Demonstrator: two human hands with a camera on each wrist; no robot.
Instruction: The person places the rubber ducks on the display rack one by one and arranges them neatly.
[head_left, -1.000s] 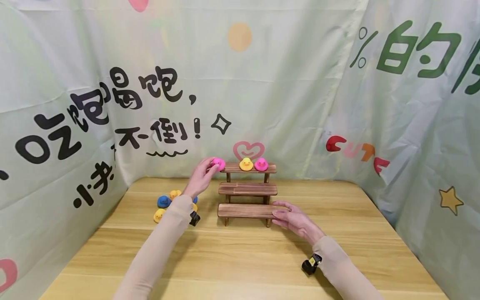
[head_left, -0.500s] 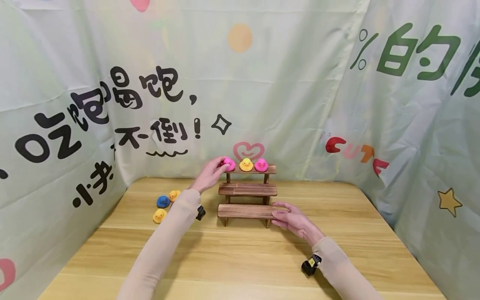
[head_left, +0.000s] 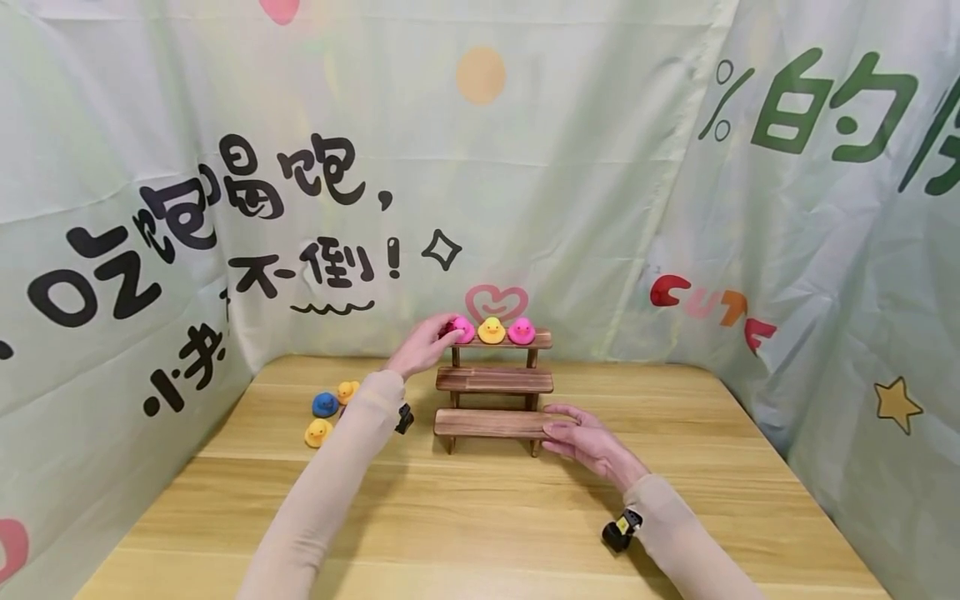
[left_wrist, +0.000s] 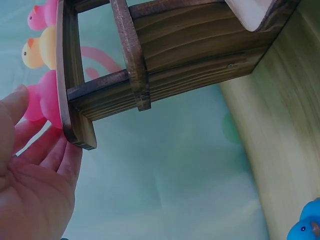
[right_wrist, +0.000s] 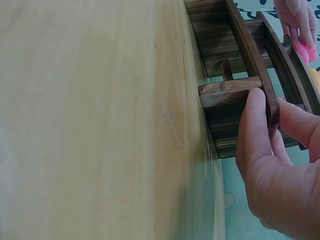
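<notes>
Now pinching the pink duck (left_wrist: 49,100) with the left hand (head_left: 422,347), atop the wooden stand's (head_left: 494,380) left end: probably light, soft, best taken round the body; gripping the stand's lower right end with the right hand (head_left: 591,443).

1. We see a pink duck (head_left: 466,329) upright atop the left end of a wooden stand (head_left: 495,380).
2. We view the stand, brown and three-tiered, upright on a table (head_left: 525,517).
</notes>
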